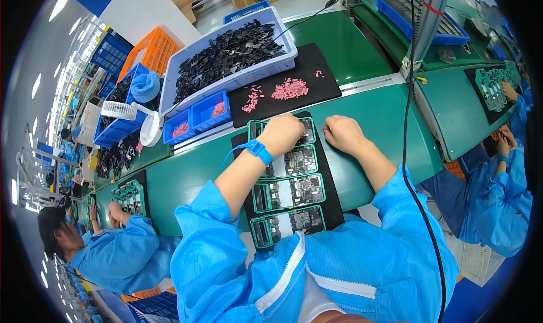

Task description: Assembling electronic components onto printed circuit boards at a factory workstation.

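Note:
My left hand (281,133), with a blue strap (258,151) at its wrist, is over the farthest of several green-framed circuit board assemblies (305,190). Its fingers are pinched together at that assembly's right part; whatever they hold is hidden. The assemblies lie in a column on a black mat (332,201), each with dark boards and a pale strip across the middle. To the right of the farthest one, my right hand (343,134) is closed, fingers curled, low over the green work surface (384,128). Anything inside it cannot be seen.
Beyond the hands, pink pieces (290,89) lie on another black mat (322,91). Small blue bins (195,122) hold more, beside a large tub (285,57) of black parts. A white fan (150,129) stands left. A black cable (408,125) hangs at right. People work on both sides.

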Demonstrator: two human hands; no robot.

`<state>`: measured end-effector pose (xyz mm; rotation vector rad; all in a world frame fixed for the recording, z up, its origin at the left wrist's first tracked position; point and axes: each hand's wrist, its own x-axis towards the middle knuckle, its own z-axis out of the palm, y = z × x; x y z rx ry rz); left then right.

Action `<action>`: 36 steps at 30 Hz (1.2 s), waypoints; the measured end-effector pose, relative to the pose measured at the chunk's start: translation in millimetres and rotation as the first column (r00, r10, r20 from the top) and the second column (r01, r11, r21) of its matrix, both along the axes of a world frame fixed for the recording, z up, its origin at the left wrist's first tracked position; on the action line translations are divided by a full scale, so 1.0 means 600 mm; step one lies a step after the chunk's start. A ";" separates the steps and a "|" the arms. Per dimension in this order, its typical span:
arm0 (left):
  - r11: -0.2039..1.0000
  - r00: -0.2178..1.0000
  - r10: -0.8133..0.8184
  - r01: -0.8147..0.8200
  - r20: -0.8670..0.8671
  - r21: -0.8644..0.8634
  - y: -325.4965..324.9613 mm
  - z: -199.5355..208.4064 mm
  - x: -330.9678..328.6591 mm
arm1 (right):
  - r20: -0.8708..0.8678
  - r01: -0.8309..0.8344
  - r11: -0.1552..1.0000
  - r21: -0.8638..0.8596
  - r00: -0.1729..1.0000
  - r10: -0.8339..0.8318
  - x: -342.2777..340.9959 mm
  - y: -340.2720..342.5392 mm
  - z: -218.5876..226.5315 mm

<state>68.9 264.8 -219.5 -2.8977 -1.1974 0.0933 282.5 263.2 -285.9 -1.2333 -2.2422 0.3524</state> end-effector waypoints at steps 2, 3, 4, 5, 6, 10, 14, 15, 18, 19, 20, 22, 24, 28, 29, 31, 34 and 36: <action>0.996 0.980 0.066 -0.052 0.186 -0.079 -0.006 -0.002 -0.017 | -0.014 -0.003 1.000 0.003 1.000 0.003 0.002 0.001 -0.002; 0.996 0.980 0.064 -0.050 0.186 -0.079 -0.011 -0.004 -0.022 | -0.012 -0.002 1.000 0.000 1.000 0.002 0.004 0.002 -0.003; 0.997 0.968 0.057 -0.045 0.246 -0.055 -0.018 -0.006 -0.029 | -0.011 -0.004 1.000 -0.004 1.000 0.004 0.004 0.002 -0.005; 0.999 0.951 0.049 -0.042 0.305 -0.030 -0.024 -0.009 -0.033 | -0.012 -0.005 1.000 -0.005 1.000 0.005 0.004 0.003 -0.005; 0.998 0.945 0.046 -0.030 0.324 -0.056 -0.029 -0.011 -0.036 | -0.030 0.007 0.999 -0.032 1.000 -0.008 0.005 0.004 -0.003; 1.000 0.951 0.000 -0.001 0.309 0.002 -0.040 -0.023 -0.038 | -0.117 0.021 0.994 -0.104 0.993 -0.033 0.006 0.001 0.011; 1.000 0.952 0.010 -0.015 0.305 0.016 -0.043 -0.027 -0.040 | -0.164 0.011 0.989 -0.149 0.986 -0.035 0.005 -0.011 0.032; 1.000 0.942 0.005 -0.013 0.335 0.022 -0.045 -0.029 -0.042 | -0.179 -0.014 0.987 -0.163 0.984 -0.016 0.005 -0.016 0.038; 0.999 0.927 -0.007 -0.012 0.376 0.047 -0.048 -0.037 -0.046 | -0.221 -0.059 0.979 -0.195 0.975 0.014 -0.008 -0.034 0.055; 0.999 0.937 0.048 -0.052 0.346 0.003 -0.050 -0.029 -0.040 | -0.230 -0.100 0.977 -0.188 0.972 0.055 -0.013 -0.041 0.061; 0.998 0.939 0.058 -0.061 0.338 -0.002 -0.051 -0.026 -0.039 | -0.238 -0.142 0.973 -0.181 0.966 0.097 -0.018 -0.048 0.066; 0.998 0.952 0.059 -0.061 0.301 -0.001 -0.054 -0.016 -0.040 | -0.207 -0.219 0.962 -0.163 0.961 0.184 -0.032 -0.061 0.075; 0.996 0.950 0.003 -0.030 0.311 0.082 -0.059 -0.029 -0.053 | -0.131 -0.278 0.954 -0.115 0.956 0.263 -0.042 -0.070 0.081; 0.986 0.874 0.073 -0.137 0.480 0.099 -0.083 0.011 -0.080 | -0.075 -0.297 0.947 -0.122 0.954 0.289 -0.046 -0.076 0.081; 0.979 0.809 0.079 -0.173 0.583 0.106 -0.088 0.023 -0.089 | -0.050 -0.305 0.943 -0.130 0.952 0.301 -0.048 -0.076 0.081; 0.960 0.669 0.161 -0.276 0.726 0.041 -0.120 0.047 -0.108 | -0.020 -0.316 0.937 -0.147 0.948 0.316 -0.052 -0.077 0.075; 0.919 0.498 0.272 -0.388 0.824 -0.069 -0.176 0.073 -0.140 | 0.007 -0.406 0.912 -0.053 0.913 0.407 -0.065 -0.077 0.064; 0.892 0.437 0.315 -0.440 0.843 -0.105 -0.207 0.061 -0.165 | 0.058 -0.404 0.912 -0.078 0.911 0.408 -0.071 -0.076 0.067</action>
